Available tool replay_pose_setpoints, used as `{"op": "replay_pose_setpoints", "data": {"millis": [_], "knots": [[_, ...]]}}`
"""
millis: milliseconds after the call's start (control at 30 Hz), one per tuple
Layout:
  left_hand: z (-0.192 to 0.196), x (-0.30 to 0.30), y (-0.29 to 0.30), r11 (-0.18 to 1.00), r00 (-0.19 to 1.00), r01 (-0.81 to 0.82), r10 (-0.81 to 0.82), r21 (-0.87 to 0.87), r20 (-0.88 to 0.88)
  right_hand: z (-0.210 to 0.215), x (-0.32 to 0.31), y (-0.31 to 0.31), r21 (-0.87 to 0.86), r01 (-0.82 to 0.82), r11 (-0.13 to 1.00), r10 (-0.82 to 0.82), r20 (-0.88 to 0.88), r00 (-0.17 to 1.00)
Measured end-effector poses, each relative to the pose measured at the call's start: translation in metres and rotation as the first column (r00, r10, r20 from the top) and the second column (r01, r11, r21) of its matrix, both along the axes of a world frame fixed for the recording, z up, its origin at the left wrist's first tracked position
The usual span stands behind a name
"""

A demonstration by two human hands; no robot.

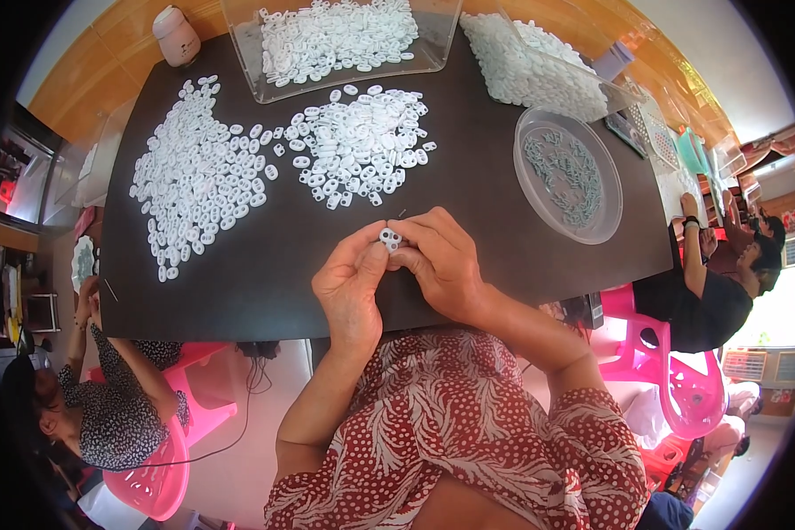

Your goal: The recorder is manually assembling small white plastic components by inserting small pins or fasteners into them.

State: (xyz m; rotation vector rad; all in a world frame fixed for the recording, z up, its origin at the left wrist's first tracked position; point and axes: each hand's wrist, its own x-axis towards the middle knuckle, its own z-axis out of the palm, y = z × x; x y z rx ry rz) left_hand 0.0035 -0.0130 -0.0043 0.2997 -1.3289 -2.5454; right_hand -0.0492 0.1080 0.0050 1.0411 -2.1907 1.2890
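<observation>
Small hand-assembly workshop by look — dark worktable (pixel 477 177) with loose heaps of white parts (pixel 362 146), clear bin (pixel 439 49) holding more, round tray (pixel 606 190) of tiny grey-green pieces (pixel 583 166). Co-workers seated left (pixel 119 420) and right (pixel 702 309) — pink plastic chairs (pixel 163 481).

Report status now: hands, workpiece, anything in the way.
Left hand and right hand together, pinching small white holed piece. Left pile and middle pile of similar pieces ahead. Thin dark sliver just past hands, too small to identify.
</observation>
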Motion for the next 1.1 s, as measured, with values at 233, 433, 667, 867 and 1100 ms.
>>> {"op": "replay_pose_setpoints", "data": {"millis": [233,433,667,867,1100], "knots": [[-0.004,0.002,0.006,0.995,0.994,-0.079,0.073,-0.067,-0.077,-0.001,0.004,-0.003,-0.058,-0.002,0.998,0.002,0.002,1.0],[-0.008,0.004,0.011,0.99,0.986,-0.127,0.12,-0.06,-0.116,-0.002,0.005,-0.003,-0.07,0.002,0.998,-0.007,-0.07,0.998],[-0.01,0.008,0.014,0.992,0.983,-0.124,0.12,-0.026,-0.136,-0.004,0.006,-0.004,-0.112,-0.023,0.993,0.008,-0.133,0.991],[-0.001,0.009,0.011,0.991,0.987,-0.123,0.118,-0.045,-0.111,0.001,0.01,-0.005,-0.081,-0.004,0.997,0.0,-0.053,0.999],[0.008,0.011,0.011,0.983,0.988,-0.134,0.123,-0.129,-0.091,0.008,0.015,-0.004,-0.114,-0.014,0.993,0.025,0.095,0.995]]}}
